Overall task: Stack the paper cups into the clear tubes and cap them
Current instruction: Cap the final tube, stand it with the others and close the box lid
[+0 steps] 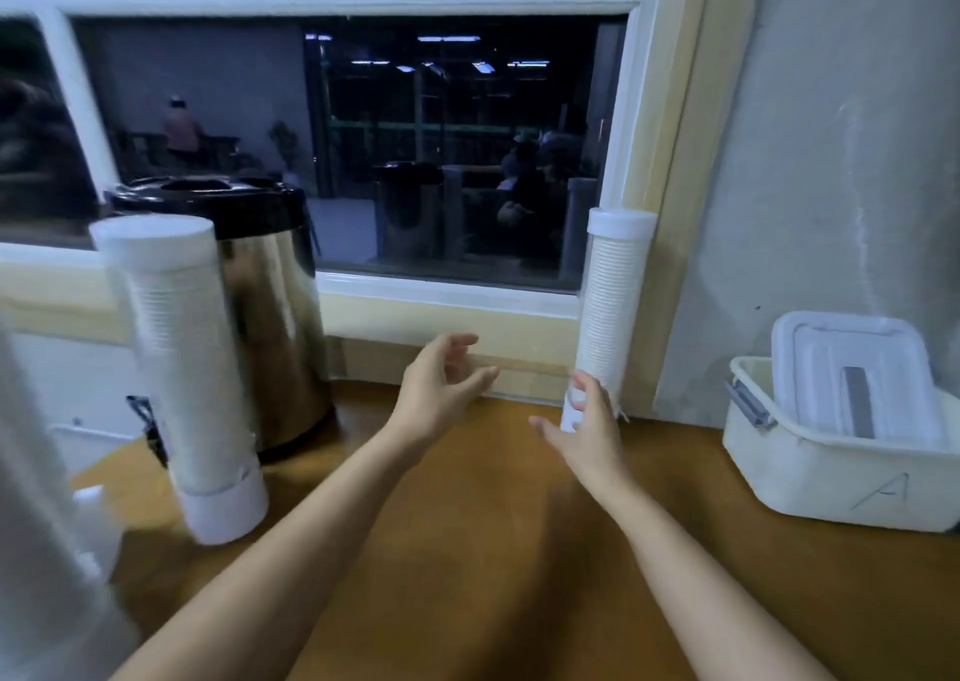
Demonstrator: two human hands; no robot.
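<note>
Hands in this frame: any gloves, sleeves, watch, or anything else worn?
Nothing worn shows. The left hand and right hand have no gloves, rings or watch. The left forearm and right forearm have no sleeves in view. The picture is slightly blurred, so small jewellery could be missed.

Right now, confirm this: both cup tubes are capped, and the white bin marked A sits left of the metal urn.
Not left: the head view shows the white bin marked A at the far right of the metal urn. The left tube and the right tube are both capped.
</note>
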